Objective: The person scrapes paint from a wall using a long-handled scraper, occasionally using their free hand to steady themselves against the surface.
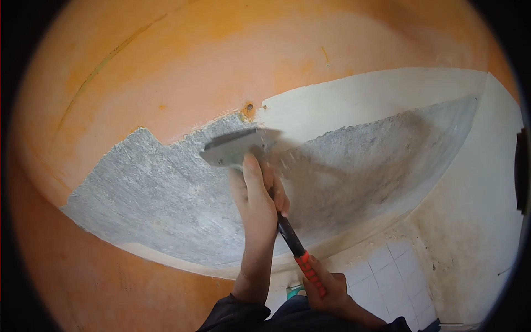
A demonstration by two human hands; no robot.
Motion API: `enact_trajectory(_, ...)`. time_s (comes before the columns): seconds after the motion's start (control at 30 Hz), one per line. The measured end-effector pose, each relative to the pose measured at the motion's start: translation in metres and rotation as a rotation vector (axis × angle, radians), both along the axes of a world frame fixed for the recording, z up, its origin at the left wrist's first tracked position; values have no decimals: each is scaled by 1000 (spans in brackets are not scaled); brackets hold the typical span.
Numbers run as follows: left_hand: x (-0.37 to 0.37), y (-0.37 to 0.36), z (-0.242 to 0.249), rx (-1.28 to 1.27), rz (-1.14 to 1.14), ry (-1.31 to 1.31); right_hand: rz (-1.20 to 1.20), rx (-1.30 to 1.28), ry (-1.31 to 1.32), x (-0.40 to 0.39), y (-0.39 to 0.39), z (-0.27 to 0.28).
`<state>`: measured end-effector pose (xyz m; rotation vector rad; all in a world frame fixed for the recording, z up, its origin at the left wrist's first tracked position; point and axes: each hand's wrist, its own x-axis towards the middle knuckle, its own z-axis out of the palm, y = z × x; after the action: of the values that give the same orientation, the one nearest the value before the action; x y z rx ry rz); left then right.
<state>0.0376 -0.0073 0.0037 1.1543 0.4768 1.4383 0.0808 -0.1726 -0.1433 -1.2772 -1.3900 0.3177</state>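
Note:
A long-handled scraper (pixel 291 235) with a wide metal head, a black shaft and a red ribbed grip is held in both hands. My left hand (pixel 257 191) is closed around the shaft just below the head, with the thumb reaching up toward the head. Lower down, my right hand (pixel 330 289) wraps the red grip. The scraper's head lies against or very near the wall, at the upper edge of a rough grey patch (pixel 160 193); exact contact is blurred. Small flecks show beside the head.
Orange-pink paint (pixel 193 72) covers the wall above. A white strip (pixel 354 94) borders the grey patch at upper right, near a small hole (pixel 250 107). White floor tiles (pixel 387 276) lie below right. A dark object (pixel 521 171) stands at the right edge.

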Motion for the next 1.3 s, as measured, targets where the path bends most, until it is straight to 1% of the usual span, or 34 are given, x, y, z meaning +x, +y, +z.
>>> enact_trajectory(0.07,-1,-1,-13,-20,44,23,-31,22,11,-3,-3,-9)
enact_trajectory(0.13,-2,0,-18,-12,1,50,-37,-18,34,-5,-6,-14)
enact_trajectory(0.23,0,2,7,34,-26,-4,-25,58,12,3,3,8)
enact_trajectory(0.33,-1,6,9,35,-17,-13,1,26,-45,3,5,13)
enact_trajectory(0.37,-1,6,3,44,-18,-16,0,35,-48,1,6,6)
enact_trajectory(0.43,-3,2,-17,-43,-13,39,-56,49,-31,-6,4,-17)
enact_trajectory(0.57,-1,3,-10,-9,-17,57,-52,51,-23,-3,5,-14)
enact_trajectory(0.63,0,6,1,12,-50,16,-22,46,5,-2,11,-8)
enact_trajectory(0.67,-1,6,-5,12,-48,13,-20,46,2,-2,8,-10)
enact_trajectory(0.73,-3,5,-19,-10,-20,39,-26,-52,-77,-3,2,-19)
enact_trajectory(0.77,-2,6,-21,-8,-17,37,-23,-51,-80,-1,2,-19)
enact_trajectory(0.83,-2,4,-17,-3,-25,45,-36,48,-63,-1,3,-20)
enact_trajectory(0.87,0,3,-10,-9,-27,47,-38,42,-61,-1,4,-15)
enact_trajectory(0.93,3,6,10,57,-38,-21,-45,82,-3,2,11,5)
enact_trajectory(1.0,2,8,5,65,-21,-9,-23,98,10,1,10,5)
enact_trajectory(1.07,-1,5,-4,32,-21,29,-35,44,-3,-3,6,-1)
enact_trajectory(1.17,-1,2,-7,-7,-27,31,-47,58,-7,-4,1,-5)
enact_trajectory(1.3,3,8,15,80,-19,-15,-60,125,-6,0,10,14)
